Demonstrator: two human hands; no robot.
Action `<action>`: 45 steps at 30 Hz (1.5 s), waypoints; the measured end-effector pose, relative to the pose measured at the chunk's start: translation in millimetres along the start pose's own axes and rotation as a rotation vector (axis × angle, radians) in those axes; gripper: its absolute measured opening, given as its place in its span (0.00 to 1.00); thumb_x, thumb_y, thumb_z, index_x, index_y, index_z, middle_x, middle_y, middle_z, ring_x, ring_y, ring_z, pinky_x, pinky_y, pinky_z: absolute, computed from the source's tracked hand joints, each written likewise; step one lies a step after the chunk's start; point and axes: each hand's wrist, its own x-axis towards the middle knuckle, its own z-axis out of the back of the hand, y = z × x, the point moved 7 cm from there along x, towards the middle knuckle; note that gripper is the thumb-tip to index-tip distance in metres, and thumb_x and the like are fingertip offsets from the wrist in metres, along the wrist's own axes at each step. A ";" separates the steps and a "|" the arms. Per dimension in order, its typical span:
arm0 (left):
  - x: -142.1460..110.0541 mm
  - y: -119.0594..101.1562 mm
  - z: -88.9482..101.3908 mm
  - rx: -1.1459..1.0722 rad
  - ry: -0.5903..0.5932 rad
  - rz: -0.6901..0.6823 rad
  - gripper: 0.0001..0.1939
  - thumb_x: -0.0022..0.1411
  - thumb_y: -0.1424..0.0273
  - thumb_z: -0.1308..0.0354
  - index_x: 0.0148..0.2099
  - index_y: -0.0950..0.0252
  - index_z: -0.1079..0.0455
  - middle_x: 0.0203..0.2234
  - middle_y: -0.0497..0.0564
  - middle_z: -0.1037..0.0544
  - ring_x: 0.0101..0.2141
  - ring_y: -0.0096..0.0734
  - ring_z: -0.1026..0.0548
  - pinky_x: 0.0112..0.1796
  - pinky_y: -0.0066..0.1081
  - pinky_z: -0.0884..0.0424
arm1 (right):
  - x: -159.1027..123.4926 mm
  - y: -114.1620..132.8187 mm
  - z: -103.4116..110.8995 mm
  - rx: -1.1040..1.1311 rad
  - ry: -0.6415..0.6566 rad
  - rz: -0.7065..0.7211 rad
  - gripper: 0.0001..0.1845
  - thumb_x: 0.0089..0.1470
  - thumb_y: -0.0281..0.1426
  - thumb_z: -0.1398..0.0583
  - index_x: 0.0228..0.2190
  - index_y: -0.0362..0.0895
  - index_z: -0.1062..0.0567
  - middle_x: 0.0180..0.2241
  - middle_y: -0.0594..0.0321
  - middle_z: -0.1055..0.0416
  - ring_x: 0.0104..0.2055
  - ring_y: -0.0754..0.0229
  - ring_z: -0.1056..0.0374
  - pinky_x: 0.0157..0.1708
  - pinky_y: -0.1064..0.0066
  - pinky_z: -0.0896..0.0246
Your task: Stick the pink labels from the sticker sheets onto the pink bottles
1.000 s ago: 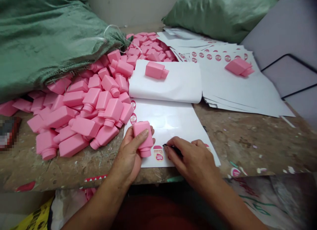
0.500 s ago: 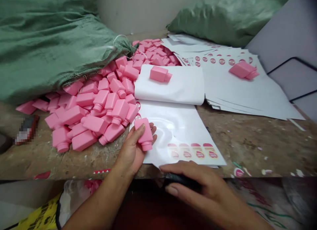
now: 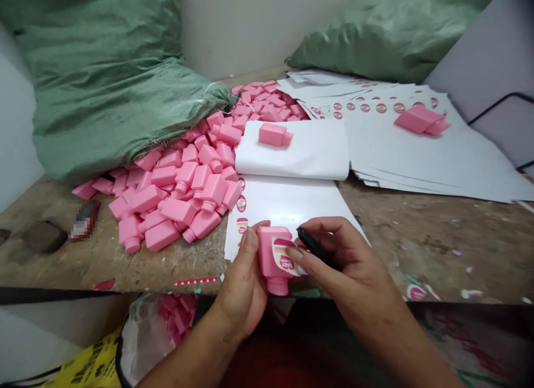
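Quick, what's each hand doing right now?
Left hand: closed, holding a labelled pink plastic bottle.
Right hand: closed, holding a black tool.

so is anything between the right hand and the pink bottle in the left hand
Nothing visible: the right hand, gripping a black tool, touches the label on the pink bottle, which the left hand holds.

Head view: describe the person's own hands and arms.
The left hand and right hand are bare, with no gloves, and no ring or watch shows. The left forearm and right forearm show no sleeve. A red garment shows between the arms, its type unclear.
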 end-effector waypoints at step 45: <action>-21.4 0.0 7.2 0.239 0.064 0.113 0.35 0.49 0.79 0.32 0.57 0.59 0.40 0.44 0.51 0.24 0.40 0.28 0.26 0.41 0.29 0.28 | 8.3 -17.8 -5.2 0.016 0.146 -0.139 0.16 0.42 0.40 0.32 0.32 0.48 0.27 0.27 0.67 0.29 0.29 0.60 0.33 0.26 0.71 0.35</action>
